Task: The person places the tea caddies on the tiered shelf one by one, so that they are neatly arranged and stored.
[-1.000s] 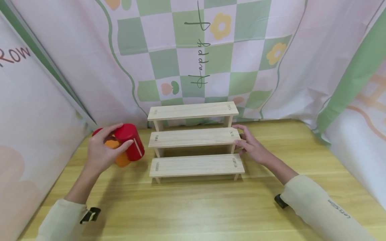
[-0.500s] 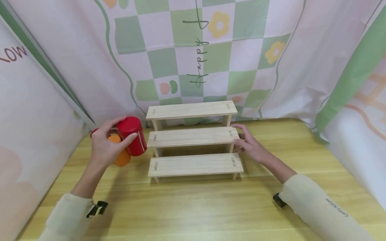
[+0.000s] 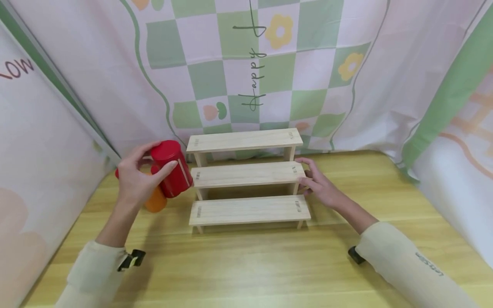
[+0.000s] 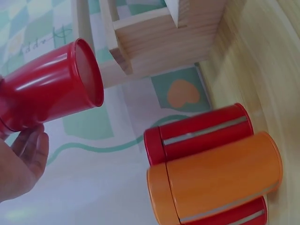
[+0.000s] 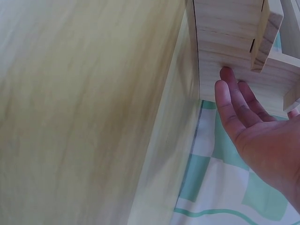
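Observation:
Lifted above the table, a red canister [image 3: 173, 169] is gripped by the left hand [image 3: 136, 177], thumb on its near side and fingers behind. In the left wrist view the raised canister [image 4: 51, 89] tilts, its base facing right, with the hand [image 4: 18, 164] at its other end. A three-tier wooden shelf [image 3: 248, 173] stands just right of it. The right hand [image 3: 321, 186] holds the right end of the middle tier between thumb and fingers; in the right wrist view several of its fingers [image 5: 229, 98] lie against the shelf's side panel [image 5: 220, 61].
An orange canister [image 3: 155, 201] stands below the left hand, partly hidden. The left wrist view shows the orange canister [image 4: 220, 178] between two red ones [image 4: 201, 133]. A printed curtain [image 3: 265, 64] hangs behind the shelf; side curtains flank the wooden table [image 3: 246, 265].
The left hand has raised the red canister and carried it right, closer to the shelf's left end. The orange canister has stayed put. The right hand keeps its place on the shelf.

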Action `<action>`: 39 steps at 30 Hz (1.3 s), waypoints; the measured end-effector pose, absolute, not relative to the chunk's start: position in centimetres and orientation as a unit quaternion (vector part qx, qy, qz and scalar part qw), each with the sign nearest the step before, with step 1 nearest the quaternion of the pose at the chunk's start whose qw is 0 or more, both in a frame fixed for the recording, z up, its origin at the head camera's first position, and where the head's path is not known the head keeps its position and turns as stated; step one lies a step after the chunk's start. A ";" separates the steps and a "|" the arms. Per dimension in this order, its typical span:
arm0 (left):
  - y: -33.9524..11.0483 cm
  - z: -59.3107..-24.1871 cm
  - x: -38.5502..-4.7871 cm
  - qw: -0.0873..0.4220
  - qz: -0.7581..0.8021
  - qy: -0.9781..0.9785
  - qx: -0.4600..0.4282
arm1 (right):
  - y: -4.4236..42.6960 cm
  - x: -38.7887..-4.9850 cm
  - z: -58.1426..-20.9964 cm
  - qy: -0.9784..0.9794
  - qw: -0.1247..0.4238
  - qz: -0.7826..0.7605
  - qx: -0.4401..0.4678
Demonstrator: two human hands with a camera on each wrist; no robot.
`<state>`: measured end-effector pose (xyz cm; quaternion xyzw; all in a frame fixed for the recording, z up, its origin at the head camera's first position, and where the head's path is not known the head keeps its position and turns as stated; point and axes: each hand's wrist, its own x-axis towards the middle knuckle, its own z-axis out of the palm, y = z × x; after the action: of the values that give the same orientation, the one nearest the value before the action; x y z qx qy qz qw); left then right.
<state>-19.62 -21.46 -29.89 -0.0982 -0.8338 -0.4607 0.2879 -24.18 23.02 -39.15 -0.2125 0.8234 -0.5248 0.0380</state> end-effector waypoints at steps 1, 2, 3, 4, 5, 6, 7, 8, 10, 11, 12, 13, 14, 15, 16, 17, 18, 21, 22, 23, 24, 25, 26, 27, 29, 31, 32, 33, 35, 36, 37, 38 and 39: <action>-21.3 -29.9 -19.7 0.285 -0.466 -0.831 -0.103 | 23.0 -24.2 -39.2 0.823 0.038 -0.526 -0.212; -21.2 -29.9 -19.8 0.281 -0.470 -0.830 -0.107 | 23.0 -24.2 -39.2 0.823 0.039 -0.526 -0.212; -21.0 -29.9 -19.8 0.277 -0.473 -0.829 -0.110 | 23.0 -24.2 -39.2 0.822 0.039 -0.527 -0.211; -20.8 -29.9 -19.9 0.274 -0.475 -0.828 -0.114 | 23.0 -24.2 -39.2 0.822 0.039 -0.528 -0.211; -20.6 -29.9 -19.9 0.271 -0.477 -0.828 -0.117 | 23.0 -24.2 -39.2 0.822 0.040 -0.528 -0.211; -20.4 -29.8 -19.9 0.268 -0.480 -0.827 -0.120 | 23.0 -24.2 -39.2 0.822 0.040 -0.528 -0.210; -20.2 -29.8 -19.9 0.265 -0.481 -0.827 -0.121 | 23.0 -24.2 -39.2 0.822 0.041 -0.528 -0.210; -19.9 -29.7 -19.9 0.261 -0.484 -0.826 -0.122 | 23.1 -24.2 -39.2 0.823 0.040 -0.527 -0.209; -19.5 -29.7 -20.0 0.254 -0.490 -0.824 -0.129 | 23.1 -24.1 -39.2 0.823 0.040 -0.528 -0.207; -19.4 -29.6 -20.0 0.250 -0.493 -0.823 -0.131 | 23.1 -24.1 -39.2 0.823 0.040 -0.528 -0.207; -19.2 -29.6 -20.0 0.248 -0.496 -0.821 -0.134 | 23.1 -24.1 -39.2 0.823 0.040 -0.528 -0.207; -19.0 -29.6 -20.1 0.245 -0.500 -0.819 -0.138 | 23.1 -24.1 -39.2 0.823 0.039 -0.528 -0.208; -18.9 -29.6 -20.1 0.243 -0.502 -0.818 -0.142 | 23.1 -24.1 -39.2 0.823 0.038 -0.527 -0.210; -18.7 -29.5 -20.2 0.241 -0.503 -0.817 -0.147 | 23.1 -24.1 -39.2 0.823 0.037 -0.527 -0.210; -18.6 -29.5 -20.2 0.240 -0.505 -0.815 -0.151 | 23.1 -24.1 -39.2 0.823 0.036 -0.526 -0.211; -18.4 -29.5 -20.2 0.238 -0.506 -0.814 -0.155 | 23.1 -24.1 -39.2 0.823 0.035 -0.526 -0.211; -18.3 -29.5 -20.3 0.236 -0.508 -0.813 -0.159 | 23.1 -24.1 -39.3 0.823 0.035 -0.526 -0.212; -17.8 -29.5 -20.3 0.221 -0.515 -0.811 -0.168 | 23.1 -24.2 -39.3 0.823 0.037 -0.527 -0.210; -17.7 -29.5 -20.4 0.214 -0.520 -0.809 -0.169 | 23.1 -24.2 -39.3 0.822 0.037 -0.528 -0.210; -17.5 -29.5 -20.4 0.207 -0.524 -0.808 -0.170 | 23.1 -24.2 -39.3 0.822 0.038 -0.528 -0.209; -17.3 -29.5 -20.4 0.201 -0.528 -0.807 -0.171 | 23.1 -24.2 -39.3 0.822 0.039 -0.528 -0.209; -17.1 -29.5 -20.5 0.194 -0.531 -0.807 -0.170 | 23.1 -24.2 -39.3 0.822 0.039 -0.529 -0.209; -16.9 -29.4 -20.5 0.188 -0.533 -0.808 -0.169 | 23.1 -24.2 -39.3 0.822 0.040 -0.529 -0.209; -16.7 -29.4 -20.5 0.183 -0.534 -0.808 -0.169 | 23.1 -24.2 -39.3 0.822 0.040 -0.529 -0.208; -16.2 -29.4 -20.6 0.179 -0.534 -0.808 -0.173 | 23.1 -24.2 -39.3 0.822 0.041 -0.529 -0.208; -15.7 -29.5 -20.7 0.177 -0.532 -0.809 -0.179 | 23.1 -24.1 -39.2 0.822 0.041 -0.528 -0.208; -15.4 -29.5 -20.8 0.177 -0.530 -0.809 -0.183 | 23.1 -24.1 -39.2 0.822 0.042 -0.528 -0.208; -15.2 -29.5 -20.9 0.177 -0.529 -0.808 -0.187 | 23.1 -24.1 -39.2 0.823 0.042 -0.528 -0.208; -14.7 -29.7 -21.0 0.179 -0.526 -0.808 -0.195 | 23.1 -24.1 -39.1 0.823 0.042 -0.528 -0.207; -14.5 -29.7 -21.1 0.179 -0.526 -0.808 -0.197 | 23.1 -24.1 -39.1 0.823 0.041 -0.528 -0.207; -14.4 -29.8 -21.1 0.180 -0.525 -0.808 -0.200 | 23.1 -24.1 -39.1 0.823 0.041 -0.528 -0.208; -14.2 -29.9 -21.2 0.180 -0.525 -0.807 -0.203 | 23.1 -24.1 -39.1 0.822 0.041 -0.528 -0.207; -14.0 -30.0 -21.3 0.180 -0.526 -0.805 -0.208 | 23.1 -24.1 -39.1 0.822 0.041 -0.528 -0.208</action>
<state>-21.25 -14.03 -30.02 -0.2079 -0.8049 -0.5260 0.1797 -24.14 23.12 -39.12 -0.2078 0.8223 -0.5282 0.0414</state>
